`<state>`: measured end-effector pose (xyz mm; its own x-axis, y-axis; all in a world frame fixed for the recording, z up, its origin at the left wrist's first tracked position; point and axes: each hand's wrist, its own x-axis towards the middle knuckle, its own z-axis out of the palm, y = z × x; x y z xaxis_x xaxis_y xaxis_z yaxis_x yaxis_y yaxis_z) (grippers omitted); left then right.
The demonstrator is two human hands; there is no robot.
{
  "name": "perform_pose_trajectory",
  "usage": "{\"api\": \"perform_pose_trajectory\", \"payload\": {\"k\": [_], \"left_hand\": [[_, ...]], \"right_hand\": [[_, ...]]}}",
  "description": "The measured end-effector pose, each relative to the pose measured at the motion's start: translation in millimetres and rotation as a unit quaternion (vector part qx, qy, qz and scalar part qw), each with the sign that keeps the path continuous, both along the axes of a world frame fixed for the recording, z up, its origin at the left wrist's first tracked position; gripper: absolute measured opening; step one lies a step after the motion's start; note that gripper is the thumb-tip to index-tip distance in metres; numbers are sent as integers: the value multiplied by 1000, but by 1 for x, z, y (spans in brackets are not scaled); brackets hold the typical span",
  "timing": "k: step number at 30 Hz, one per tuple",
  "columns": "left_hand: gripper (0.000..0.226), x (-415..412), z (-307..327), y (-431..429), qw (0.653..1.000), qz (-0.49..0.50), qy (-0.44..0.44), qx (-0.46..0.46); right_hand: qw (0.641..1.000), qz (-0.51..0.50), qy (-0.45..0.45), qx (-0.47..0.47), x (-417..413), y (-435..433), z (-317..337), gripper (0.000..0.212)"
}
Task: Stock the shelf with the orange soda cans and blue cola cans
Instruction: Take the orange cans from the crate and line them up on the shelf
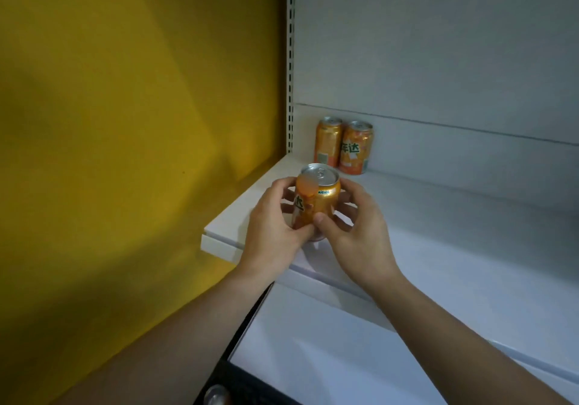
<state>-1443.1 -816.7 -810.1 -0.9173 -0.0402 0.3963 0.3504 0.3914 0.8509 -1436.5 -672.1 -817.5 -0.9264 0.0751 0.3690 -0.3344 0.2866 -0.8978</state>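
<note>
Head view. The left grip and the right grip both close on one orange soda can. Each grip's fingers curl round its own side of the can, and both thumbs meet on the near face, low on the label. The can stands nearly upright, silver lid and pull tab uppermost. It is above the front left part of the white shelf, close to the front edge. Its base is hidden behind the thumbs, so contact with the shelf cannot be told.

Two more orange cans stand upright in the shelf's back left corner, well apart from the held can. They are the left rear can and the right rear can, side by side and touching or nearly so, against the grey back panel. A slotted upright rises along the left of the panel, and a yellow wall fills the view to its left. Both bare forearms reach in from the bottom of the frame over a lower white shelf. A dark object lies at the bottom edge, too dim to identify.
</note>
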Motion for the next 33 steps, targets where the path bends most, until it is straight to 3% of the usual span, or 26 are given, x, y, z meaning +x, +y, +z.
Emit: {"api": "perform_pose_trajectory", "payload": {"k": [4, 11, 16, 20, 25, 33], "left_hand": [[74, -38, 7, 2, 998, -33, 13, -61], [90, -62, -5, 1, 997, -47, -19, -65], [91, -58, -5, -5, 995, -67, -59, -50], [82, -59, -5, -6, 994, -60, -69, -56], [54, -63, -6, -8, 996, -47, -63, -46], [52, -68, -11, -9, 997, -20, -72, -18]], "right_hand": [[999, -27, 12, 33, -32, 8, -2, 69], [992, -64, 17, 104, -53, 9, 7, 86], [995, -77, 1, 66, -55, 4, 2, 66], [994, -98, -6, 50, -57, 6, -6, 56], [989, -121, -16, 87, -63, 4, -7, 67], [986, -125, -38, 105, -81, -4, -1, 63]]}}
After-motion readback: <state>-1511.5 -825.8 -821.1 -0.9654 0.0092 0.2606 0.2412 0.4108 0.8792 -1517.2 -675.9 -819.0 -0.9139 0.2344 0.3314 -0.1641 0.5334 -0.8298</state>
